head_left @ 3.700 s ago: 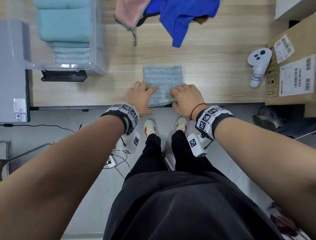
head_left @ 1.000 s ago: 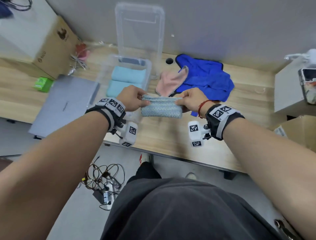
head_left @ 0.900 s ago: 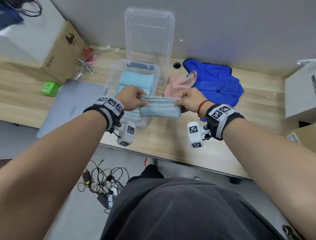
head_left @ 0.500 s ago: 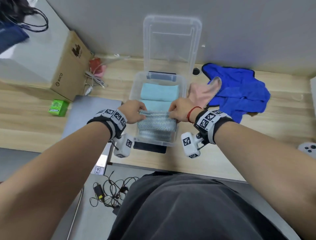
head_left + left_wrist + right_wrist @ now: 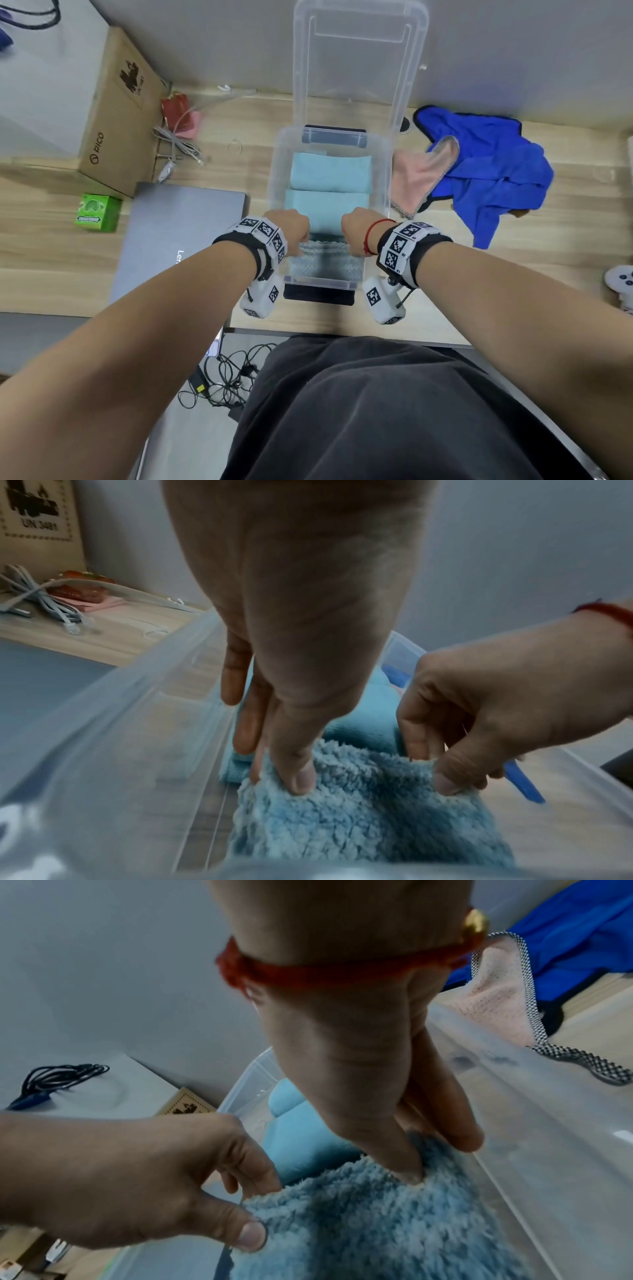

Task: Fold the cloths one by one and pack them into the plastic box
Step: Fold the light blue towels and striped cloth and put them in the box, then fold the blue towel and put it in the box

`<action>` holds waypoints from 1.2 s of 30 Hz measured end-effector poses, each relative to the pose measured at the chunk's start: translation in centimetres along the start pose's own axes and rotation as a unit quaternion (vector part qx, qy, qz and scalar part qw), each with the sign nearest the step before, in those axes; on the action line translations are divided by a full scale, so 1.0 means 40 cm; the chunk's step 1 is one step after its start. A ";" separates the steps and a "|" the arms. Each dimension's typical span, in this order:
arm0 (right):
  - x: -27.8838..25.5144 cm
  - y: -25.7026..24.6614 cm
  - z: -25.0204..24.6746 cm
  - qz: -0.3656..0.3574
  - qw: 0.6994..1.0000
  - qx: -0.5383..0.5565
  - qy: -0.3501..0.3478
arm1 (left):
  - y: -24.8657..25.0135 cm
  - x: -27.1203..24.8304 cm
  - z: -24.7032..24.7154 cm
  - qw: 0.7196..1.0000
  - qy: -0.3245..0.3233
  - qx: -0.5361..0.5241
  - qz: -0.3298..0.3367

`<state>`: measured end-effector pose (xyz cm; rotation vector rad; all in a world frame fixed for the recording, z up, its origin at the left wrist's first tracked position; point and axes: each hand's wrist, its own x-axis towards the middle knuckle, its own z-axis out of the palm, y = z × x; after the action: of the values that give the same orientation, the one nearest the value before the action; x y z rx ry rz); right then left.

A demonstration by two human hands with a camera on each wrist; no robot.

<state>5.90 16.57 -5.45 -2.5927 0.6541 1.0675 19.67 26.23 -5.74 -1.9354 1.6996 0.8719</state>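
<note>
A folded fluffy grey-blue cloth [image 5: 325, 260] stands in the near end of the clear plastic box [image 5: 385, 178]. My left hand [image 5: 291, 229] pinches its top left corner between thumb and fingers [image 5: 281, 777]. My right hand [image 5: 356, 229] pinches the top right corner [image 5: 421, 1167]. Both hands reach down inside the box walls. Behind the cloth [image 5: 359, 826] lie two folded light teal cloths [image 5: 330, 171] [image 5: 327, 209]. A pink cloth [image 5: 414, 181] and a blue cloth [image 5: 489, 178] lie unfolded on the table to the right of the box.
The box lid [image 5: 359, 58] stands upright against the wall behind the box. A closed grey laptop [image 5: 178, 233] lies to its left, with a green carton [image 5: 97, 212], a cardboard box [image 5: 116, 113] and grey cables [image 5: 178, 144] beyond. A white controller [image 5: 621, 284] sits far right.
Both hands lifted the folded grey-blue cloth from the table's front edge, carried it left over the box and lowered it into the near end.
</note>
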 end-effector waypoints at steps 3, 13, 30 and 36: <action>0.004 0.000 0.009 -0.002 0.999 -0.027 0.022 | 0.002 0.009 0.007 1.000 0.006 0.029 -0.006; 0.003 0.029 0.020 -0.057 0.994 0.058 0.073 | -0.026 -0.002 -0.005 0.994 0.076 -0.084 0.008; 0.012 -0.005 0.046 -0.082 0.991 -0.046 -0.098 | 0.004 0.023 0.045 0.995 -0.050 -0.008 0.089; -0.041 0.055 -0.004 -0.060 0.992 0.082 0.077 | -0.011 0.004 -0.027 0.988 0.048 -0.130 0.065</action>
<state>3.86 15.11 -4.32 -2.5515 0.5833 0.7510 20.30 25.45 -5.13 -2.0814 1.8640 1.1133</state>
